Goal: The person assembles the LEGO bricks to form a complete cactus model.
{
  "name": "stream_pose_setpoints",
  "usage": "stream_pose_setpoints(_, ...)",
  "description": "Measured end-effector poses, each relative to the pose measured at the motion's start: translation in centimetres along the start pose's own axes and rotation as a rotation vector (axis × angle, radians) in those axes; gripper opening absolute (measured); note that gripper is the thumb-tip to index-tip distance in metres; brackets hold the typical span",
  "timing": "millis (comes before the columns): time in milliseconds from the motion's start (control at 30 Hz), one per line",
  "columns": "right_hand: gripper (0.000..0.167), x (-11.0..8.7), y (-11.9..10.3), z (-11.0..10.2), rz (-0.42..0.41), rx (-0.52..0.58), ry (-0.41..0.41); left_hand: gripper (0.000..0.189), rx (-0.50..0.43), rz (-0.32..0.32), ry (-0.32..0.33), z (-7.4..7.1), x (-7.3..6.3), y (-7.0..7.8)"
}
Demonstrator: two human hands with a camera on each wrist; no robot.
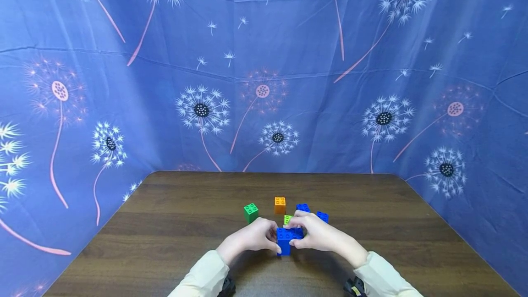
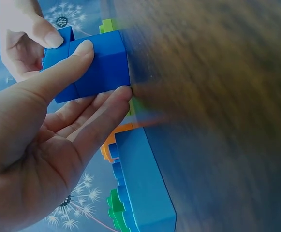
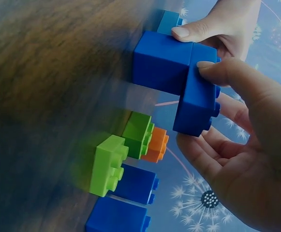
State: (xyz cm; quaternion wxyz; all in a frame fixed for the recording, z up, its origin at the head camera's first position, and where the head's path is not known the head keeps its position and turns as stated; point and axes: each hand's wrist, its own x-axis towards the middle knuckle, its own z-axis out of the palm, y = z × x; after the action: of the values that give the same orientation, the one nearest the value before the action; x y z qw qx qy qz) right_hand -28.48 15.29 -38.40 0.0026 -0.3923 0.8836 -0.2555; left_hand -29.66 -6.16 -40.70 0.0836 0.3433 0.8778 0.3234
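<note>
Both hands hold a pair of stacked blue bricks low over the table, in the middle of the head view. With thumb and fingers, my left hand pinches the lower blue brick, a tall block. My right hand grips the upper blue brick, its thumb on the side and its fingertips at the far end. This longer, studded brick lies across the top of the lower one and juts out to the right. Its studs face up.
Behind the hands stand a green brick, an orange brick, a lime brick and two more blue bricks. A light blue long brick lies by the left hand. Dandelion-patterned cloth surrounds the wooden table.
</note>
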Motion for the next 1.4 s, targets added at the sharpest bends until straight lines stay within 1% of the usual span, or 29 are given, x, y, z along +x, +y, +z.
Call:
stream_pose_setpoints(100, 0.029, -0.1, 0.1, 0.1, 0.004, 0.017, 0.005, 0.028, -0.004, -0.013, -0.006, 0.0, 0.0, 0.0)
stream_pose_setpoints(267, 0.029, -0.1, 0.0, -0.1, 0.007, 0.010, -0.008, 0.028, -0.003, -0.022, -0.009, 0.0, 0.0, 0.0)
stream_pose_setpoints(433, 0.029, 0.0, -0.2, -0.4, 0.013, -0.003, -0.015, 0.028, 0.013, -0.003, -0.004, 0.1, 0.2, 0.0)
stream_pose_setpoints(500, 0.029, 0.0, -0.2, -0.4, 0.029, 0.002, -0.019, 0.028, 0.022, 0.005, 0.000, 0.0, 0.3, -0.1)
stream_pose_setpoints(700, 0.030, 0.1, 0.1, -0.3, 0.038, 0.044, -0.022, 0.028, 0.014, -0.002, -0.001, -0.3, 0.4, -0.1)
stream_pose_setpoints(933, 0.034, -0.1, 0.8, 0.2, 0.059, 0.106, -0.034, 0.027, -0.008, 0.004, -0.008, -0.2, 0.2, -0.1)
stream_pose_setpoints(1167, 0.035, 0.0, 0.9, 0.7, 0.088, 0.142, 0.007, 0.027, 0.012, 0.007, 0.003, -0.1, 0.2, -0.1)
stream_pose_setpoints(1400, 0.034, -0.1, 1.0, 1.7, 0.103, 0.149, 0.043, 0.027, -0.007, -0.006, -0.009, 0.0, 0.2, 0.0)
